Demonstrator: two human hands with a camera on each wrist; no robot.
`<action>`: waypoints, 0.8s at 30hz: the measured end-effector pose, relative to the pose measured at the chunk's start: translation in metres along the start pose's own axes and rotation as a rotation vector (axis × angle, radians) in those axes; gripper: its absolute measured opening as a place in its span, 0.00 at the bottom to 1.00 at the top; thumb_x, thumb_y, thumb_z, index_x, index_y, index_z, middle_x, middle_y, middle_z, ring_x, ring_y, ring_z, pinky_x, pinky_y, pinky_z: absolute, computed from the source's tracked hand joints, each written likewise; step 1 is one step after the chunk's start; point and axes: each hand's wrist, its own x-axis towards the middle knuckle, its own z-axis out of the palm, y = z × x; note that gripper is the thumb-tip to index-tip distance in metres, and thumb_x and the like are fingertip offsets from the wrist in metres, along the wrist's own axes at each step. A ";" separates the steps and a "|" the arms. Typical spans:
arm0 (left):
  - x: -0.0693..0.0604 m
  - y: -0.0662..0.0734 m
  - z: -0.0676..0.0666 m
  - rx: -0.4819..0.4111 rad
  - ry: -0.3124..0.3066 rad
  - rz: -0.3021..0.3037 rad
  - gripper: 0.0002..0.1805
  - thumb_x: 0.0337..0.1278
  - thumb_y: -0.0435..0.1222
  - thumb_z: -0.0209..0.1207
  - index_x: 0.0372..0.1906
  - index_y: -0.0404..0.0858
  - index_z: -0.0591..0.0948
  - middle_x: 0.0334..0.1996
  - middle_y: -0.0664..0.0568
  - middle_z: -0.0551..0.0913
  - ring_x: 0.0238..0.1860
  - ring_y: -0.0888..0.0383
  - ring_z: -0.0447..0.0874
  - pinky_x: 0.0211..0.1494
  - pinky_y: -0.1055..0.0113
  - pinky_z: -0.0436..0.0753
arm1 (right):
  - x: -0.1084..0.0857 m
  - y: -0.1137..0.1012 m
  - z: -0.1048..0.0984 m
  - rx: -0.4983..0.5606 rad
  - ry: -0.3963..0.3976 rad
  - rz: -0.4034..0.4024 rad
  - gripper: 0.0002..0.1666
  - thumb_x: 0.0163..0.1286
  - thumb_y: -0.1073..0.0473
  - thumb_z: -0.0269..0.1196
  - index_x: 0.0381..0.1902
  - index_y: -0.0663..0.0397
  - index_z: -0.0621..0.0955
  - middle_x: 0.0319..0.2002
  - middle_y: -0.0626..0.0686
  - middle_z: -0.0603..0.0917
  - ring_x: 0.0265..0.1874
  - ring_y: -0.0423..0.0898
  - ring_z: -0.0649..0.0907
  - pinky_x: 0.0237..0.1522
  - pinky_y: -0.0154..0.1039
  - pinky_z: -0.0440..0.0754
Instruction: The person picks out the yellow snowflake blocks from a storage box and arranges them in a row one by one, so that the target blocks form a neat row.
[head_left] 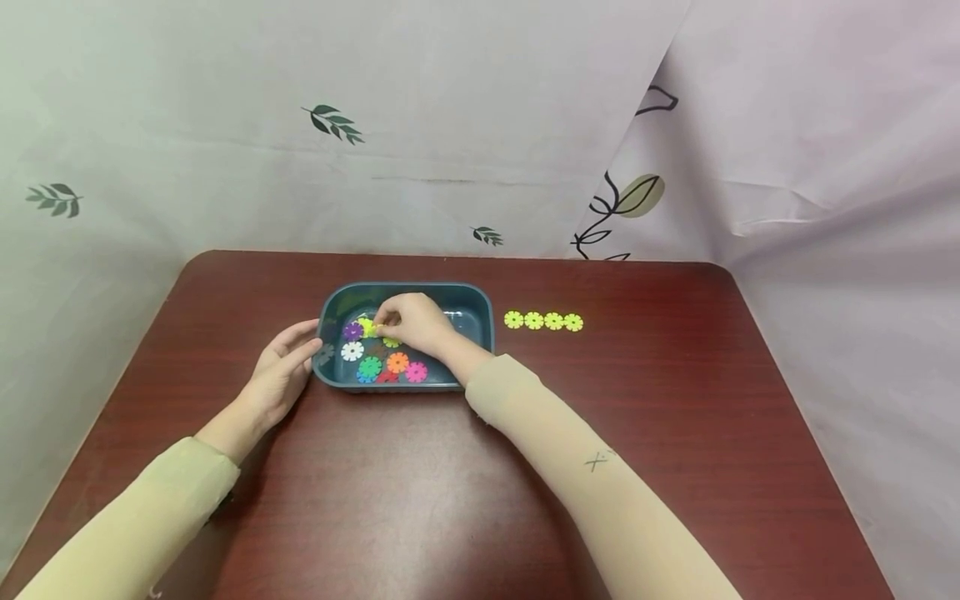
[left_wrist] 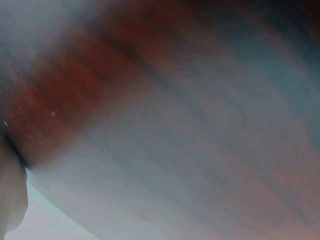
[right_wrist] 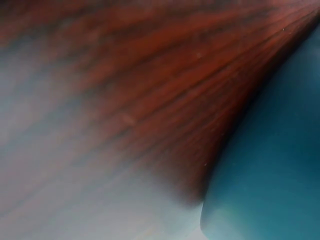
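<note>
A dark blue-green plastic tray [head_left: 480,293] stands toward the back of the table and holds several flower-shaped notched discs. My right hand [head_left: 416,322] reaches over its near right side, thumb and fingertips pinching a yellow disc at the pile. Around those fingers lie a purple disc [head_left: 352,332], a white disc [head_left: 352,351], a green disc [head_left: 370,367], an orange disc [head_left: 397,362] and a pink disc [head_left: 416,372]. With fingers loosely extended, my left hand [head_left: 281,371] touches the tray's left end. The right wrist view shows the tray's blue wall [right_wrist: 270,170] but no fingers.
Right of the tray, several yellow discs [head_left: 543,321] lie in a straight row on the reddish-brown table [head_left: 675,417]. Pale cloth with leaf prints [head_left: 450,108] hangs behind and beside the table. The left wrist view is mostly blurred tabletop [left_wrist: 75,95].
</note>
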 end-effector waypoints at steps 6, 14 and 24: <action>0.000 0.001 0.000 0.008 0.000 -0.007 0.16 0.77 0.24 0.54 0.53 0.44 0.86 0.50 0.57 0.90 0.51 0.64 0.87 0.58 0.75 0.82 | -0.001 -0.001 0.000 0.040 0.016 -0.010 0.07 0.72 0.55 0.73 0.45 0.49 0.92 0.42 0.47 0.93 0.42 0.39 0.87 0.45 0.30 0.82; 0.000 -0.002 0.000 -0.002 -0.010 0.007 0.17 0.78 0.23 0.53 0.53 0.44 0.86 0.50 0.57 0.90 0.50 0.64 0.87 0.57 0.75 0.82 | -0.004 -0.002 -0.001 0.087 0.041 -0.027 0.08 0.73 0.55 0.72 0.46 0.50 0.92 0.43 0.47 0.94 0.46 0.41 0.89 0.49 0.30 0.84; 0.000 -0.001 -0.003 -0.005 -0.022 0.005 0.17 0.78 0.23 0.52 0.55 0.44 0.86 0.49 0.57 0.90 0.50 0.64 0.87 0.57 0.75 0.82 | -0.006 -0.004 -0.011 0.186 0.106 -0.048 0.09 0.73 0.56 0.73 0.46 0.52 0.93 0.43 0.50 0.94 0.42 0.42 0.89 0.44 0.26 0.83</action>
